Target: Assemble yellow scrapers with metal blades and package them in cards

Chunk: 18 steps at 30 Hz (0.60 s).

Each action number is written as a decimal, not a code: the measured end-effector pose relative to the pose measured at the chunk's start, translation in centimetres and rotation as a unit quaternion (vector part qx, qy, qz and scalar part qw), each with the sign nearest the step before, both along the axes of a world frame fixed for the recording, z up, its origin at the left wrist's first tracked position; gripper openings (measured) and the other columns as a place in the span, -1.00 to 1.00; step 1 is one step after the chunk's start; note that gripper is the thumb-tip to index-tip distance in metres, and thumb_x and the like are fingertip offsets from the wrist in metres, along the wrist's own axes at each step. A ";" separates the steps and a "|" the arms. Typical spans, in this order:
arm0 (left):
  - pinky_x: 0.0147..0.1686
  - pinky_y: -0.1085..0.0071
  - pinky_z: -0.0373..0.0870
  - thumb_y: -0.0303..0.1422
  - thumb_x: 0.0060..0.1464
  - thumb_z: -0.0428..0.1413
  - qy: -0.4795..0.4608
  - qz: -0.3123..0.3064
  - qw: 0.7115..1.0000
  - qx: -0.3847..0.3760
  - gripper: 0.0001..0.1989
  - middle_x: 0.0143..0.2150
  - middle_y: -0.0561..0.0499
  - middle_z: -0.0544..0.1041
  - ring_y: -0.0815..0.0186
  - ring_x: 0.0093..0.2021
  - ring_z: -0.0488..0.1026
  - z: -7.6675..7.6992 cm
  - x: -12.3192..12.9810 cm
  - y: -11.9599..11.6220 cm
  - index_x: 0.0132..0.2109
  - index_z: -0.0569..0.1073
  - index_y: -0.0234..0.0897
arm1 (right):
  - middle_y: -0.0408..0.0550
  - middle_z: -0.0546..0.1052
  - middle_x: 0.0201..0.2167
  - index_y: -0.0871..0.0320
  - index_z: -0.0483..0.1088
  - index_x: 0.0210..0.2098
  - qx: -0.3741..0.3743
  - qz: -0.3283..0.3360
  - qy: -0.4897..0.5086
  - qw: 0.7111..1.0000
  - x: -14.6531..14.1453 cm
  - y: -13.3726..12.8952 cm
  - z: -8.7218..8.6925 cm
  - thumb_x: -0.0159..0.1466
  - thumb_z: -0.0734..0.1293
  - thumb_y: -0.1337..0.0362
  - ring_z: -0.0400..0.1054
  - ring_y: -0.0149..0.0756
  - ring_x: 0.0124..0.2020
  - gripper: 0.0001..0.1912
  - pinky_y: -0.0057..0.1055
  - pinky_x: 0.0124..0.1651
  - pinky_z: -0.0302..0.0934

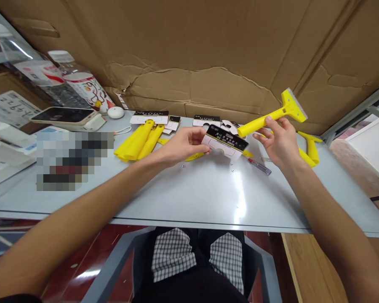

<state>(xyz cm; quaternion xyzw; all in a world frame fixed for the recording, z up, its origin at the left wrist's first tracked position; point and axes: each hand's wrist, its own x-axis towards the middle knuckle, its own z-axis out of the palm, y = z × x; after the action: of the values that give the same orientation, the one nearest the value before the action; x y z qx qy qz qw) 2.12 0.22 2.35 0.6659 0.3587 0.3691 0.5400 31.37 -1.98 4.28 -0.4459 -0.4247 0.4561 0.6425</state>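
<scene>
My left hand (189, 146) pinches a black-and-white header card (225, 145) by its left edge, above the table. In my right hand (281, 141) is a yellow scraper (260, 122), tilted with its bladed head up to the right. The lower end of its handle is close to the card's upper right corner; I cannot tell whether they touch. Several yellow scrapers (135, 145) with header cards (149, 118) on them lie left of my left hand. Beyond my right hand are more yellow scraper parts (312, 151). A small screwdriver (261, 167) lies between my hands.
More header cards (206, 120) lie at the back against a cardboard sheet (189, 46). Tiny metal pieces (232, 170) are scattered on the grey table (189, 198). At left stand drink bottles (85, 82), a phone (65, 115) on a box, a white round object (116, 112) and a blurred-out patch.
</scene>
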 end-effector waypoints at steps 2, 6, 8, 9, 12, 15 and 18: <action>-0.10 0.14 0.60 -0.34 -0.02 0.46 0.008 -0.006 1.000 0.018 -0.79 -0.26 -0.09 0.69 0.11 -0.18 0.67 -0.3 0.2 -0.2 -0.26 0.61 -0.21 | -0.13 0.53 -0.06 -0.06 0.26 -0.17 0.002 -0.010 -0.006 1.000 0.2 0.1 0.0 0.12 0.66 0.06 0.54 -0.19 -0.12 -0.45 -0.11 0.02 0.54; -0.17 0.21 0.57 -0.32 -0.01 0.44 0.026 -0.016 0.999 0.034 -0.83 -0.27 -0.03 0.68 0.17 -0.23 0.63 -1.0 0.7 -0.4 -0.28 0.61 -0.18 | -0.15 0.55 -0.10 -0.06 0.29 -0.17 -0.006 0.010 -0.004 1.000 -0.4 -0.1 -0.3 0.06 0.70 0.03 0.56 -0.19 -0.13 -0.41 -0.11 0.06 0.54; -0.17 0.24 0.55 -0.30 -0.02 0.44 0.026 -0.010 0.999 0.041 -0.81 -0.29 -0.02 0.66 0.21 -0.26 0.61 -1.2 0.9 -0.5 -0.33 0.59 -0.19 | -0.17 0.58 -0.17 -0.05 0.31 -0.20 -0.016 0.029 -0.008 0.999 -0.9 -0.3 -0.4 0.03 0.72 0.04 0.57 -0.19 -0.13 -0.41 -0.13 0.05 0.55; -0.16 0.25 0.54 -0.29 -0.04 0.44 0.025 -0.004 0.999 0.048 -0.80 -0.30 -0.01 0.66 0.22 -0.27 0.60 -1.3 1.0 -0.6 -0.35 0.58 -0.20 | -0.18 0.60 -0.20 -0.05 0.33 -0.21 -0.020 0.037 -0.011 0.999 -1.2 -0.5 -0.5 0.03 0.73 0.05 0.57 -0.20 -0.14 -0.42 -0.14 0.06 0.55; -0.12 0.24 0.55 -0.27 -0.07 0.45 0.027 0.013 0.997 0.070 -0.77 -0.30 -0.03 0.66 0.21 -0.26 0.60 -1.6 1.3 -0.8 -0.40 0.56 -0.22 | -0.21 0.61 -0.30 -0.05 0.34 -0.21 -0.017 0.046 -0.028 0.998 -1.5 -0.6 -0.7 0.03 0.74 0.06 0.57 -0.19 -0.11 -0.43 -0.10 0.11 0.54; -0.10 0.23 0.57 -0.27 -0.08 0.46 0.025 0.015 0.997 0.075 -0.77 -0.28 -0.05 0.67 0.20 -0.24 0.61 -1.6 1.6 -1.1 -0.41 0.56 -0.21 | -0.20 0.63 -0.26 -0.06 0.34 -0.20 -0.009 0.056 -0.043 0.998 -1.5 -0.7 -0.9 0.04 0.73 0.05 0.59 -0.14 -0.04 -0.43 -0.04 0.14 0.55; -0.10 0.21 0.59 -0.26 -0.07 0.45 0.024 0.027 0.997 0.075 -0.77 -0.28 -0.06 0.68 0.17 -0.22 0.62 -1.7 1.7 -1.2 -0.40 0.57 -0.20 | -0.16 0.64 -0.21 -0.06 0.36 -0.16 -0.014 0.080 -0.069 0.994 -1.6 -0.8 -1.3 0.08 0.72 0.05 0.59 -0.13 -0.05 -0.45 -0.01 0.13 0.56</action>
<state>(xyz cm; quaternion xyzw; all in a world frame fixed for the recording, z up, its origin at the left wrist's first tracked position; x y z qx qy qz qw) 3.84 -0.95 0.61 0.7032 0.3610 0.3930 0.4699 29.79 -2.75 2.98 -0.4496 -0.4957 0.4803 0.5670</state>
